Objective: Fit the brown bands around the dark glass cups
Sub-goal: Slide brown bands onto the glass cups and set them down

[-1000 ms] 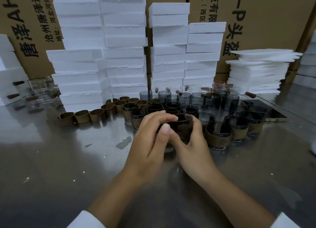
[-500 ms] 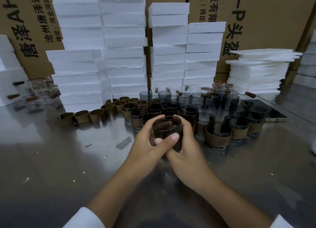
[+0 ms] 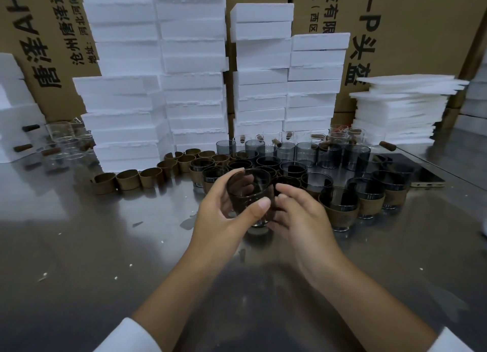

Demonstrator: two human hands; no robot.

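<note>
Steel table (image 3: pixel 79 246), glossy; I can see the stacks mirrored in it. White crumbs (image 3: pixel 115 278) are scattered over the near left part. Along the back stand tall stacks of white foam blocks (image 3: pixel 192 88) with ragged edges. Behind them are cardboard boxes (image 3: pixel 408 22) with black Chinese print. At far right sits a lower pile of thin foam sheets (image 3: pixel 400 109), corners fanned out. Clear glasses (image 3: pixel 63 140) with brown handles cluster at far left beside the foam. A back row of glasses (image 3: pixel 340 132) stands at the foot of the right-hand stacks. A phone (image 3: pixel 419 176) lies flat, screen dark, near the sheet pile.

Glossy dark glass cup (image 3: pixel 249 190), matt brown bands (image 3: pixel 129 179), brushed shiny metal table (image 3: pixel 79 246).
</note>
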